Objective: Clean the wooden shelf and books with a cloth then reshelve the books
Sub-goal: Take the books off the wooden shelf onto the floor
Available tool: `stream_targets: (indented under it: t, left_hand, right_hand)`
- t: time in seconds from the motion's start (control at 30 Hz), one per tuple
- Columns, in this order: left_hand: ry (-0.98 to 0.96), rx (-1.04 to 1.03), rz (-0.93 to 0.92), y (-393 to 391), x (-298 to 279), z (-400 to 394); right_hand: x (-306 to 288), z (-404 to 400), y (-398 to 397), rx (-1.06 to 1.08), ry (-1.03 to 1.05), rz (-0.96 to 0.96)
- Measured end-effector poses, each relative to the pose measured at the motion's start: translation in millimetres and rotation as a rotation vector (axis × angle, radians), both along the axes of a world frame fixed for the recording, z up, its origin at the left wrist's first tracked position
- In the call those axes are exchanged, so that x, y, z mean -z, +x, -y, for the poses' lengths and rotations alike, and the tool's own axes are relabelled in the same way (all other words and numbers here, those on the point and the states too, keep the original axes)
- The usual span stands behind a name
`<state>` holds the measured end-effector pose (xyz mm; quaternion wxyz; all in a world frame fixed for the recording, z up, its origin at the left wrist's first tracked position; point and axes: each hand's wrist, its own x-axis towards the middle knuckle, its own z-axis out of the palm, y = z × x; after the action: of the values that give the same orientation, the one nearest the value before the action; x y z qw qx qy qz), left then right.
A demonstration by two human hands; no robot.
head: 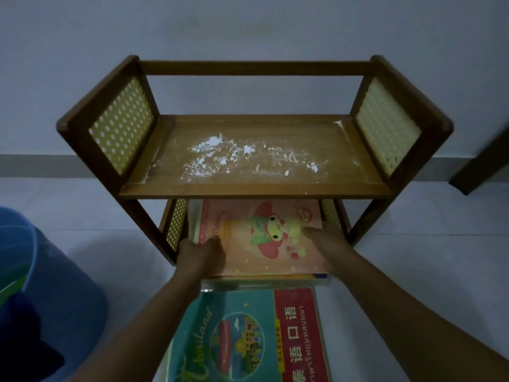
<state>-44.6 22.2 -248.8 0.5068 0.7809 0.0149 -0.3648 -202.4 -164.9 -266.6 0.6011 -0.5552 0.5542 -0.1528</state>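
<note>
Shelf (256, 186): wooden, two tiers with perforated yellow side panels, standing against the wall beyond both hands; its top board is lying above the hands and carrying scattered white powder (237, 158). Bucket (55, 296): blue, sitting on the floor out to the left of the left hand. Teal book (228, 337): lying flat on the floor between the forearms, nearer the person than the hands, with a red book (300, 334) lying just beside it on its right. Pink book (264, 238): cartoon cover, topping a stack that is sticking out of the lower tier, lying between the two hands. Left hand (199, 256): gripping the pink book's left edge, fingers curled over it. Right hand (325, 238): pressing on the book's right edge, fingers spread; whether it is gripping cannot be told.
</note>
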Motion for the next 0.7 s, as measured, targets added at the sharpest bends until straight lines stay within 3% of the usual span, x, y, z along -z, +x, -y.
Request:
stream_targets:
  t: [0.13,0.33,0.57,0.63,0.7]
  left_hand:
    - [-0.042,0.072,0.059,-24,-39,-45]
    - [0.046,0.024,-0.131,-69,-46,-114]
    - [0.513,0.231,0.102,-75,26,-158]
    - [0.610,0.321,0.132,-76,17,-163]
    - [0.585,0.352,0.142,-80,2,-165]
  right_hand:
    - [-31,-41,-42,-0.071,-0.021,0.055]
    - [-31,-114,-90,-0.172,0.076,-0.193]
    - [1,-151,-105,-0.237,-0.034,-0.379]
    - [-2,-154,-101,-0.289,-0.099,-0.479]
    - [-12,-152,-95,-0.380,-0.215,-0.653]
